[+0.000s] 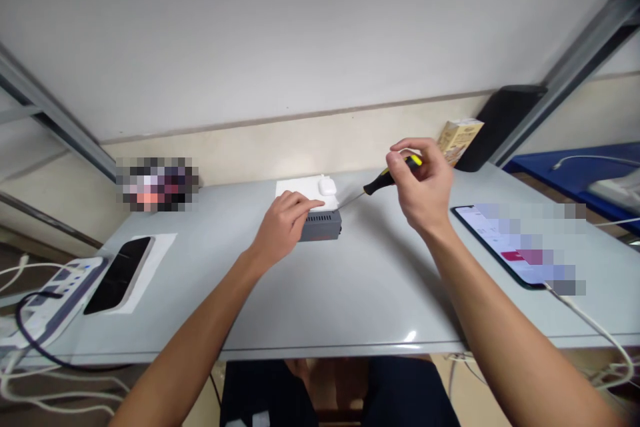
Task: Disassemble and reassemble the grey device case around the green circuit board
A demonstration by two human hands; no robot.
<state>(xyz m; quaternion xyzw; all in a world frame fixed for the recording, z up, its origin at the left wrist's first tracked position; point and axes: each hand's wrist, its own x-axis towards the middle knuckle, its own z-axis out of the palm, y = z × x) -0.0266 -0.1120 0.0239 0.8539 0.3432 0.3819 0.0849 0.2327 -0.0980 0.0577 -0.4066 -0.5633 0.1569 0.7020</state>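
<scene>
A dark grey box with a slotted vent point(323, 228) lies on the table, its left part covered by my left hand point(287, 221). That hand is closed over the box's left end, with the index finger reaching along its top. My right hand point(423, 180) grips the handle of a black and yellow screwdriver point(380, 181). The screwdriver slants down to the left, and its tip meets the top of the box near the right end. Behind the box are a white sheet point(295, 187) and a small white earbud case point(327, 187).
On the left are a phone point(120, 273) on white paper and a power strip point(65, 297) with cables. A lit phone point(500, 247) with a white cable lies at right. A yellow carton point(460, 137) and a black cylinder point(500, 127) stand at back right.
</scene>
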